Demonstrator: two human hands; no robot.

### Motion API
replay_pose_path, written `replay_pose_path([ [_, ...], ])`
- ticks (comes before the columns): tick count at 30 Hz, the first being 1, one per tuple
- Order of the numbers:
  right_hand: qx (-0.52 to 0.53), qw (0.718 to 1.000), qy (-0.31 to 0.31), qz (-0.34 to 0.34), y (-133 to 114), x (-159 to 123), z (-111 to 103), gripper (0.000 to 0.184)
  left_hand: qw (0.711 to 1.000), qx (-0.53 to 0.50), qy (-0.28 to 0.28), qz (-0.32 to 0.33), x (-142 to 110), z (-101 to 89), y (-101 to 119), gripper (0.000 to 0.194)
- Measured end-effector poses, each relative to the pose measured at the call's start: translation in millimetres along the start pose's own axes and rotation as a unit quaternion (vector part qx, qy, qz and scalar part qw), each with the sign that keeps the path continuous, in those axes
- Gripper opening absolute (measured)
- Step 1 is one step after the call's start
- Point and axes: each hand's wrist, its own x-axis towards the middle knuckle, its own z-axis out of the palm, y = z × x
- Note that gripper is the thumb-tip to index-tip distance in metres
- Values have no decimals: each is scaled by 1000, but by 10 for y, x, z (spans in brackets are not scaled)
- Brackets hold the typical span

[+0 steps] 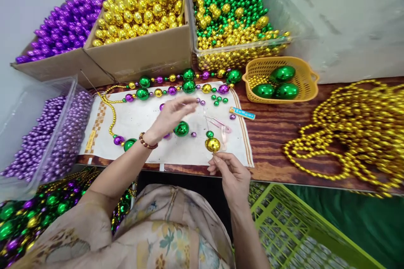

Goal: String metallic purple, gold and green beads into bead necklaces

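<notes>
My right hand (232,172) is closed in a pinch at the near end of a bead string, just below a large gold bead (212,145). A small green bead (210,134) sits right above the gold one. My left hand (173,115), with fingers stretched out and slightly blurred, is over the white cloth (151,151) and appears to hold nothing. Beside its wrist are a large green bead (181,128) and a small purple bead (193,134). Part of the string is hidden by my left hand and forearm. Pink-handled snips (223,128) lie between my hands.
Finished-looking bead strands (189,86) cross the cloth's back edge. Behind stand a cardboard box (142,52) and a clear bin (243,48) of beads. An orange basket (280,97) and gold bead strands (356,134) are right; a purple-bead bin (74,88) is left.
</notes>
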Motion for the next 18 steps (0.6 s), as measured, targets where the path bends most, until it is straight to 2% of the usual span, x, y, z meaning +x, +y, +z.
replay_pose_path([
  [2, 8, 1000, 3, -4, 63, 27, -10, 14, 988, 73, 132, 28, 27, -313, -64, 25],
  [3, 11, 1000, 2, -4, 91, 34, -23, 14, 977, 126, 173, 18, 37, -479, -110, 24],
  [5, 13, 1000, 0, -3, 141, 36, -54, 14, 948, 255, 190, -19, 46, -762, -219, 19],
  [7, 10, 1000, -5, -1, 177, 31, -79, 15, 917, 365, 153, -42, 40, -918, -335, 17],
  [9, 7, 1000, -9, -1, 199, 25, -90, 16, 891, 435, 123, -40, 34, -942, -441, 20],
  [13, 8, 1000, -8, -3, 217, 27, -91, 16, 860, 500, 95, -45, 41, -822, -594, 30],
  [16, 9, 1000, -12, -3, 229, 34, -93, 17, 864, 493, 99, -16, 36, -748, -636, 22],
  [18, 10, 1000, -19, -3, 234, 37, -94, 17, 886, 445, 114, 62, 16, -689, -616, 26],
])
